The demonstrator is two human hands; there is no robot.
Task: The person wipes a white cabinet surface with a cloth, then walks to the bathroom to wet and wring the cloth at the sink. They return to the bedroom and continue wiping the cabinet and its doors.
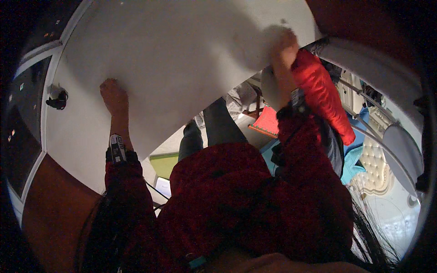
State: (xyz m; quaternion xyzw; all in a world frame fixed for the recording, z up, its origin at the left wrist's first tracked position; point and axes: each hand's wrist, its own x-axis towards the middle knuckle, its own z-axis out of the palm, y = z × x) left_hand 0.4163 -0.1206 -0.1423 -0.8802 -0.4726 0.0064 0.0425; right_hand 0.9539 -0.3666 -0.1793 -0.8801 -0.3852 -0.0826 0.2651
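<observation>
My left hand (114,94) rests on a broad white surface (159,54), its fingers curled into a fist with nothing showing in them. Farther off, near the right edge of that surface, is my right hand (287,48). It is smeared by motion, so its fingers and anything in them cannot be made out. Right beside it a shiny red padded garment (318,91) hangs down along my right forearm; whether the hand grips it is unclear. A few small dark marks (283,21) lie on the white surface just past the right hand.
A small black object (58,100) sits at the left by a white-framed dark window (27,118). On the right are a curved metal rail (378,139), a grey oval panel (403,150), a tufted cream headboard (377,166) and blue cloth (353,166). A red item (266,122) lies below.
</observation>
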